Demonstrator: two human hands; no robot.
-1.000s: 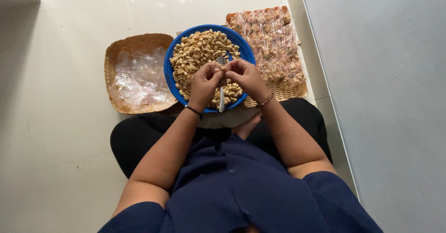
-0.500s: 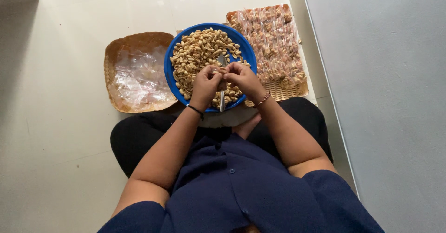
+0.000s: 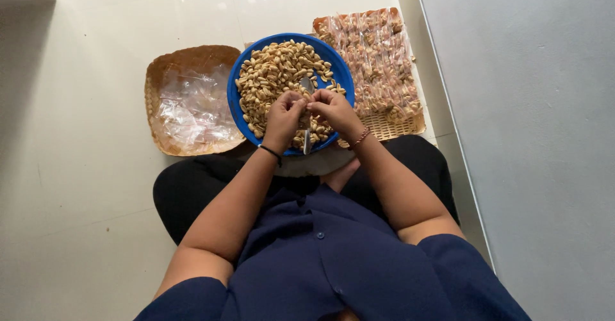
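Note:
A blue bowl point(image 3: 238, 113) heaped with shelled peanuts point(image 3: 272, 71) sits on the floor in front of my crossed legs. My left hand point(image 3: 284, 115) and my right hand point(image 3: 334, 111) meet over the bowl's near half, fingers curled and fingertips touching. A metal spoon point(image 3: 307, 84) runs between them, its head pointing away from me and its handle sticking out below the hands. My right fingers close around its middle. My left fingers pinch something small and clear that I cannot make out well.
A woven basket point(image 3: 154, 93) with empty clear plastic bags point(image 3: 192, 103) lies left of the bowl. A flat woven tray point(image 3: 391, 125) covered with filled peanut packets point(image 3: 378, 58) lies to the right. A grey wall point(image 3: 525, 135) runs along the right side.
Both hands stay together over the bowl, with only small finger movements. The spoon stays between them.

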